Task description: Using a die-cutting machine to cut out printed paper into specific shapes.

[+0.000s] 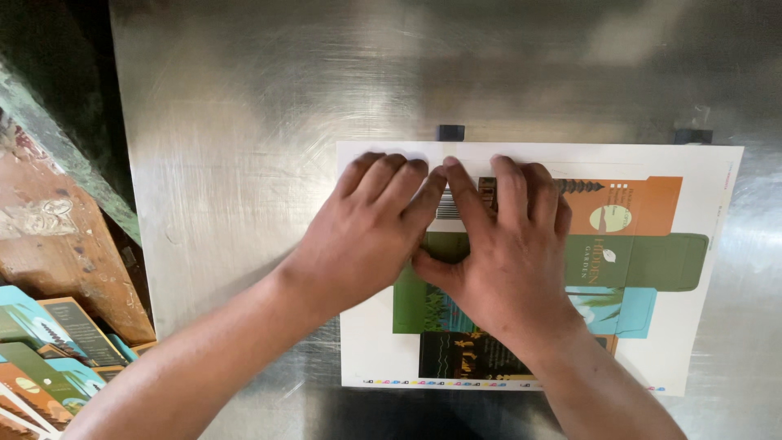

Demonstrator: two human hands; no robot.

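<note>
A white printed sheet (700, 326) with a flat carton layout in orange, green, light blue and black lies on a brushed metal plate (244, 122). My left hand (366, 228) presses flat on the sheet's upper left part, fingers together and pointing away from me. My right hand (505, 253) lies flat beside it on the middle of the sheet, its index finger touching the left hand's. Both hands cover much of the print. The sheet's far edge rests against two small dark stops (450, 132), (692, 136).
A worn wooden bench (57, 244) with a green painted edge stands to the left of the plate. Several cut-out printed cartons (49, 350) of the same colours are stacked at the lower left.
</note>
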